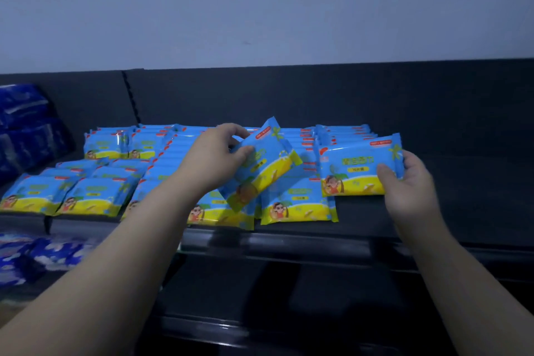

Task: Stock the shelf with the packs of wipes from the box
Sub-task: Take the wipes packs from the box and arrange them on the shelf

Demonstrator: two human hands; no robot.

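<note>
Dark shelf [433, 211], stocked rows [95, 196] from 9 o'clock to centre: the left hand [219, 153] grips a tilted wipes pack [265, 165]; the right hand [410, 182] holds a second pack [358, 167] at 3 o'clock. Both are best set down label-forward, flush with neighbouring rows.

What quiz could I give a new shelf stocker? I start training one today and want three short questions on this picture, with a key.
1. True or false: the left hand holds nothing.
2. The right hand grips the right pack. Where is it? A, lying flat on top of the rows; B, at the right end of the rows, over the shelf; C, behind the rows.
3. Fill in: the left pack is held ___, not square with the rows.

Key: 1 false, it grips the left pack; 2 B; 3 tilted.
</note>
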